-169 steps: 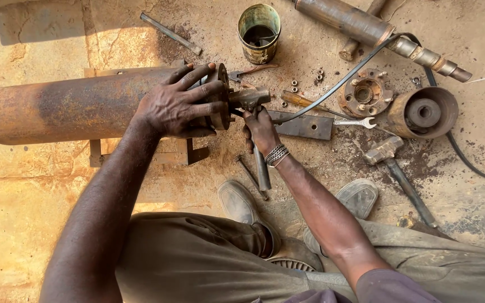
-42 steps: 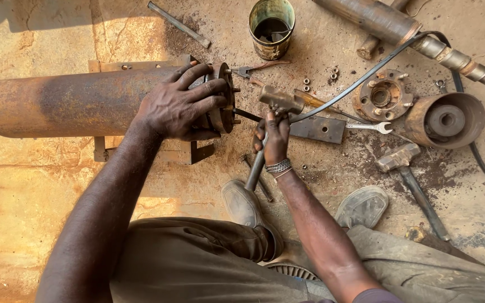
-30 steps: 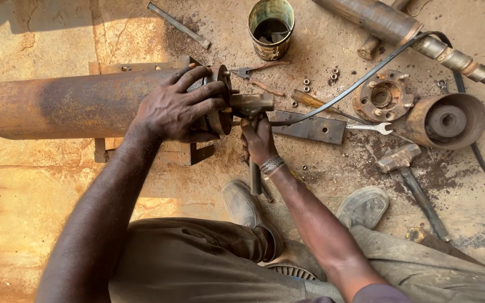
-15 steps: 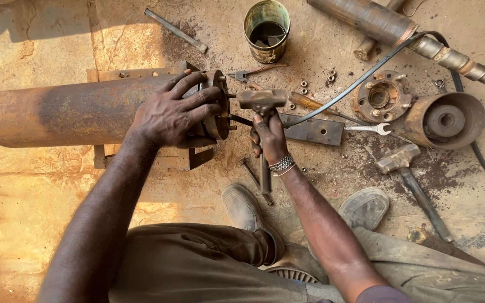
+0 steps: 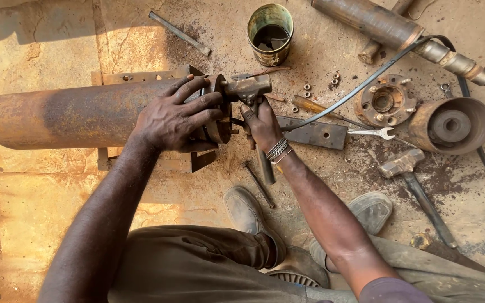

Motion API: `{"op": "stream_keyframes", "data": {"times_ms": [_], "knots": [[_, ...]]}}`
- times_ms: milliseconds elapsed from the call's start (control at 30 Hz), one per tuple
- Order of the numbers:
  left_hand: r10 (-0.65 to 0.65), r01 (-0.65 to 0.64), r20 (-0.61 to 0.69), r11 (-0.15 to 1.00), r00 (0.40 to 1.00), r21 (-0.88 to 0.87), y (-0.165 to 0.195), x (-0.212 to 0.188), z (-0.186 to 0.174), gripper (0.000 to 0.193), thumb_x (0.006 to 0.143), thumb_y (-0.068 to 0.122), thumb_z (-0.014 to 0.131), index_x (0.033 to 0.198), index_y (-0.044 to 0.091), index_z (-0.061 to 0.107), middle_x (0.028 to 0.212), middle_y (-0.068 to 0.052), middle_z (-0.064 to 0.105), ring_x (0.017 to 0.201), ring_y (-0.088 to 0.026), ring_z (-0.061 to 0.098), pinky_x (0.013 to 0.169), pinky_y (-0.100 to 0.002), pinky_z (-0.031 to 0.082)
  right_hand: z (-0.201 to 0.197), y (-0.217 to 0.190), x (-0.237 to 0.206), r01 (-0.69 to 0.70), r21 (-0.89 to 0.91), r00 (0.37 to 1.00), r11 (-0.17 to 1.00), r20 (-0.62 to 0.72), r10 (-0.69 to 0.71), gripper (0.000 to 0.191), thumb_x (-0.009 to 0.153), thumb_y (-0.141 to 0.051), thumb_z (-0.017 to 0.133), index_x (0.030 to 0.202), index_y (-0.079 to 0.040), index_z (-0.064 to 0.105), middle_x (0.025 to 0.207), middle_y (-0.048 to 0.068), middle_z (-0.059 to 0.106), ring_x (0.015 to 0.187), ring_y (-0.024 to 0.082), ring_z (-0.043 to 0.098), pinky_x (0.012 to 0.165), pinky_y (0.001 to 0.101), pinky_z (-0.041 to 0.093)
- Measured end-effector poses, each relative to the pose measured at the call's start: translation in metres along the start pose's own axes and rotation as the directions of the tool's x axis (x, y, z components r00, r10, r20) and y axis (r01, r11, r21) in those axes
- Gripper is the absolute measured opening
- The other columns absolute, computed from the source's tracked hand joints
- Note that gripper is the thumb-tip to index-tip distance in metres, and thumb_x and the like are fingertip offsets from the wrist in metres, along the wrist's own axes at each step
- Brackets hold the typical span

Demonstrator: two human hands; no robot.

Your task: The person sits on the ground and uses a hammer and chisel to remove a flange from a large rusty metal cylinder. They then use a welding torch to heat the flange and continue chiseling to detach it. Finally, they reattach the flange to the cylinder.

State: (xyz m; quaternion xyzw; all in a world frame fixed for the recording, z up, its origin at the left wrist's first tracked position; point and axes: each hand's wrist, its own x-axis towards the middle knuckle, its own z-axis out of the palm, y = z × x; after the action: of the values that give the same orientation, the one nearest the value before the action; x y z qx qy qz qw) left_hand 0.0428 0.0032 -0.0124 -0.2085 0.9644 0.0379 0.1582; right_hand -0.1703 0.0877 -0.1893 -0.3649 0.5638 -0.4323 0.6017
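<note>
While left hand (image 5: 178, 115) grips rusty cylinder (image 5: 68, 115) end, right hand (image 5: 262, 120) grasps hammer (image 5: 249, 90); green tin (image 5: 270, 33) beyond.

Dirt floor (image 5: 46, 185), rusty cylinder (image 5: 68, 112), tin can (image 5: 270, 33)

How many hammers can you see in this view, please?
2: one hammer in the right hand, head against the rusty cylinder's end; a second hammer lying on the ground at right.

The tin can (image 5: 270, 33) is found behind the cylinder's (image 5: 68, 115) right end; the wrench (image 5: 370, 132), hub (image 5: 384, 102) and drum (image 5: 450, 125) are placed further right.
</note>
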Motion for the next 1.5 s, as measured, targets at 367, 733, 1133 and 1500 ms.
{"op": "stream_keyframes", "data": {"times_ms": [367,733,1133,1500], "knots": [[-0.025,0.021,0.060,0.998,0.998,0.057,0.000,0.001,0.000,0.086,0.073,0.086,0.060,0.142,0.037,0.044,0.162,0.000,0.032,0.149,-0.034,0.027,0.123,-0.054,0.021,-0.008,-0.020,0.001,0.015,-0.008,0.999,1.000,0.039,-0.014,0.015,0.104,-0.029,0.055,0.109,-0.016,0.051,0.068,-0.002,0.055,0.045,0.009,0.053,0.035,0.0251,0.048],[-0.152,0.123,-0.270,0.985,0.951,-0.122,-0.015,-0.001,0.019,0.060,0.103,0.066,0.035,0.153,0.036,0.048,0.162,0.002,0.042,0.149,-0.033,0.032,0.118,-0.057,0.030,0.029,-0.010,-0.107,-0.098,0.191,0.995,0.977,-0.016,0.103,0.014,0.100,-0.024,0.056,0.108,-0.014,0.049,0.067,-0.001,0.051,0.045,0.008,0.050,0.032,0.0238,0.045],[-0.207,0.183,-0.431,0.978,0.878,-0.097,0.000,-0.001,0.004,0.041,0.107,0.047,0.049,0.144,0.035,0.061,0.151,-0.002,0.057,0.131,-0.029,0.052,0.113,-0.052,0.031,-0.042,-0.051,-0.105,-0.150,-0.123,0.984,0.981,0.081,0.160,0.023,0.101,-0.020,0.063,0.106,-0.004,0.046,0.074,0.006,0.053,0.047,0.010,0.052,0.034,0.0245,0.045],[0.218,-0.313,-0.370,0.924,0.903,-0.221,0.129,0.094,0.003,0.033,0.104,0.043,0.053,0.092,0.017,0.069,0.083,-0.003,0.074,0.075,-0.015,0.064,0.083,-0.041,0.051,-0.257,-0.084,-0.264,-0.504,0.172,0.843,0.847,-0.117,0.525,0.041,0.093,-0.013,0.060,0.129,0.002,0.045,0.092,0.011,0.064,0.057,0.012,0.062,0.045,0.0285,0.058]]}}
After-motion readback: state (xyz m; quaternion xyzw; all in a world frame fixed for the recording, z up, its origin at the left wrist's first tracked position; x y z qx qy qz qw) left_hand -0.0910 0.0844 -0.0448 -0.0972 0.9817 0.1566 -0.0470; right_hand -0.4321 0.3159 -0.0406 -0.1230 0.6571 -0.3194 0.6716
